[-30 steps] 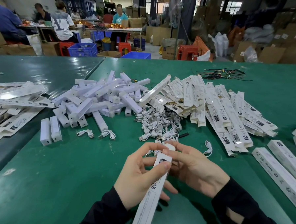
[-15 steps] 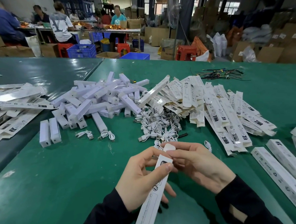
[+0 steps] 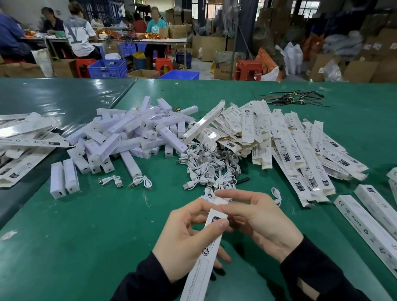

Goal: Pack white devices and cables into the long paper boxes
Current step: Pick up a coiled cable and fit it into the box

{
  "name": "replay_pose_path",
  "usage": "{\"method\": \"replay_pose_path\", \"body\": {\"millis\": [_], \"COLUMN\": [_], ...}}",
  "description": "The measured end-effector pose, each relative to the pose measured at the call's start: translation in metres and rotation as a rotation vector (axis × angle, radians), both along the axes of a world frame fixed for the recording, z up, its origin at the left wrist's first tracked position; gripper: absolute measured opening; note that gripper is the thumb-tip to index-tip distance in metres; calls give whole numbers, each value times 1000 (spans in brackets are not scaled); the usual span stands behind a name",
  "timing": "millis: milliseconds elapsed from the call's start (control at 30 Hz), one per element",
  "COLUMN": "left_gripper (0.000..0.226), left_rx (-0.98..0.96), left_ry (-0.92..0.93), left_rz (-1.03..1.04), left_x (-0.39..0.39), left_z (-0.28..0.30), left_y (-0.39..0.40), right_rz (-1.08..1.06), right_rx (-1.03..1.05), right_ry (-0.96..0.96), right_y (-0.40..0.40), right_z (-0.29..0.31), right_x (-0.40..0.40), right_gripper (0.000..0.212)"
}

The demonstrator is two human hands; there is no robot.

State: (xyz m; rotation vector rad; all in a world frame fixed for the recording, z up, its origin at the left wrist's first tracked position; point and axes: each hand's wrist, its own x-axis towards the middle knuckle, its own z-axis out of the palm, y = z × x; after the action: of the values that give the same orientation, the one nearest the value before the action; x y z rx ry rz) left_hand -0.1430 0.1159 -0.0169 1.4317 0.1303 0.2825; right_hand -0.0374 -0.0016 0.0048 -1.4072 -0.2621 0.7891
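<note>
My left hand (image 3: pixel 183 237) grips a long white paper box (image 3: pixel 200 265) that runs from the bottom edge up to my fingers, thumb laid across its top. My right hand (image 3: pixel 258 220) holds the box's open far end, fingers curled over the flap, where a bit of white cable (image 3: pixel 210 195) shows. Beyond lie a heap of white devices (image 3: pixel 134 135), a tangle of white cables (image 3: pixel 208 167) and a spread of flat, unfolded boxes (image 3: pixel 285 141).
Filled long boxes (image 3: pixel 373 226) lie at the right on the green table (image 3: pixel 85 225). More flat boxes (image 3: pixel 16 140) are at the left. Two loose cables (image 3: pixel 127 182) and two devices (image 3: pixel 63 179) lie front left. Black cable ties (image 3: pixel 292 100) sit far back. People work behind.
My right hand's fingers have shifted over the box's top end and pressed the flap down; the box sits slightly more upright. The piles have not moved.
</note>
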Motion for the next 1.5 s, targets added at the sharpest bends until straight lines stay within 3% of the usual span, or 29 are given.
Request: {"method": "replay_pose_path", "body": {"millis": [100, 167, 300, 500, 733, 867, 967, 1067, 1200, 1333, 1433, 1500], "left_gripper": [22, 33, 55, 46, 53, 52, 53, 57, 52, 18, 5, 5], "left_rx": [-15, -32, -81, -43, -77, -63, -59, -108, -157, -180, -237, -249], "left_ry": [18, 13, 19, 32, 93, 90, 68, 59, 63, -19, -75, -106], "left_rz": [58, 82, 91, 88, 52, 74, 108, 149, 172, 357, 508, 567], "left_x": [2, 2, 3, 3, 3, 3, 3, 3, 3, 6, 4, 4], "left_z": [-3, -3, -3, -5, -6, -7, -5, -3, 0, 0, 0, 0], "left_y": [-2, -1, 3, 5, 7, 7, 9, 12, 9, 12, 19, 21], "right_rz": [-88, -90, -43, 47, 53, 61, 80, 116, 182, 127, 135, 176], "right_rx": [25, 76, 108, 142, 133, 113, 89, 78, 14, 1, -55, -189], "right_ry": [-233, -234, -178, 8, 22, -35, -143, -231, -321, -346, -519, -750], "right_y": [1, 2, 2, 2, 5, 6, 7, 8, 6, 9, 14, 15], "right_z": [2, 4, 6, 2, -3, -3, -3, -3, 3, 3, 0, -1], "right_x": [-4, -5, -5, -4, -10, -11, -13, -15, -14, -22, -44, -61], "right_gripper": [21, 9, 25, 27, 28, 33, 19, 19, 23, 40, 73, 77]}}
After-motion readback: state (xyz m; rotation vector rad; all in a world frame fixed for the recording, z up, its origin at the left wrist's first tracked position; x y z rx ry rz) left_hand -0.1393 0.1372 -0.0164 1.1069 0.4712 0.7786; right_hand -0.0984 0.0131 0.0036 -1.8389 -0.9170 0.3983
